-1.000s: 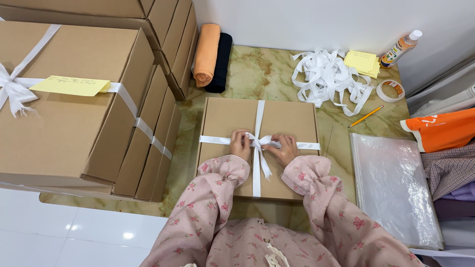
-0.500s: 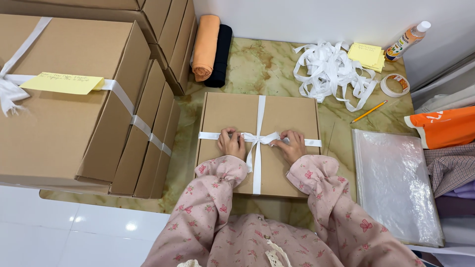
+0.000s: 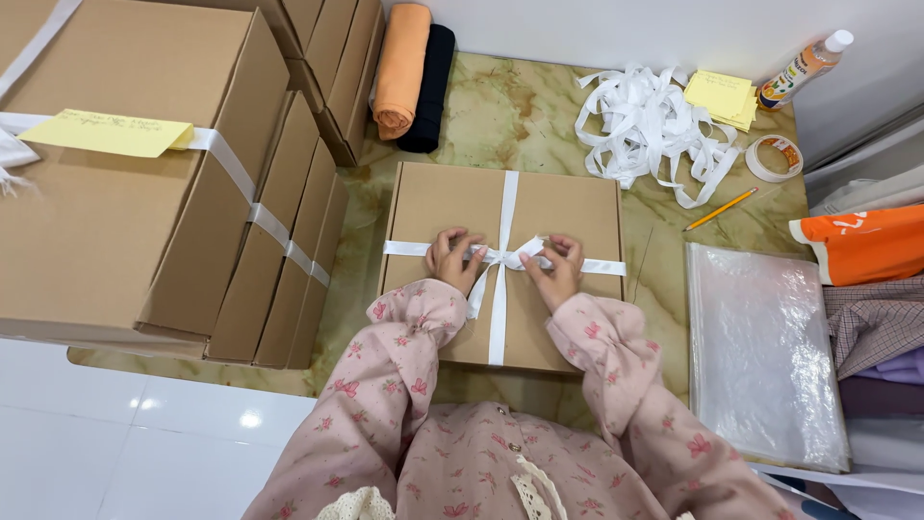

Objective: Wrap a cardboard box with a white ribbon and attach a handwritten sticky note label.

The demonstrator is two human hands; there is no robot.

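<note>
A flat brown cardboard box [image 3: 558, 202] lies on the marbled green tabletop [image 3: 520, 116]. A white ribbon [image 3: 507, 202] crosses it lengthwise and sideways, meeting in a bow [image 3: 502, 257] at the middle. My left hand [image 3: 453, 260] pinches the bow's left loop. My right hand [image 3: 556, 268] pinches its right loop. Both sleeves are pink with a flower print.
Stacked cardboard boxes [image 3: 144, 212] tied with white ribbon, one bearing a yellow note [image 3: 115, 133], fill the left. Orange and black fabric rolls [image 3: 409, 72] lie at the back. A loose ribbon pile [image 3: 650, 125], sticky notes, tape roll [image 3: 773, 157], pencil, bottle and plastic sleeves [image 3: 760, 347] sit right.
My hands have drawn slightly apart, pulling the bow's loops outward and tightening it. The view has shifted a little.
</note>
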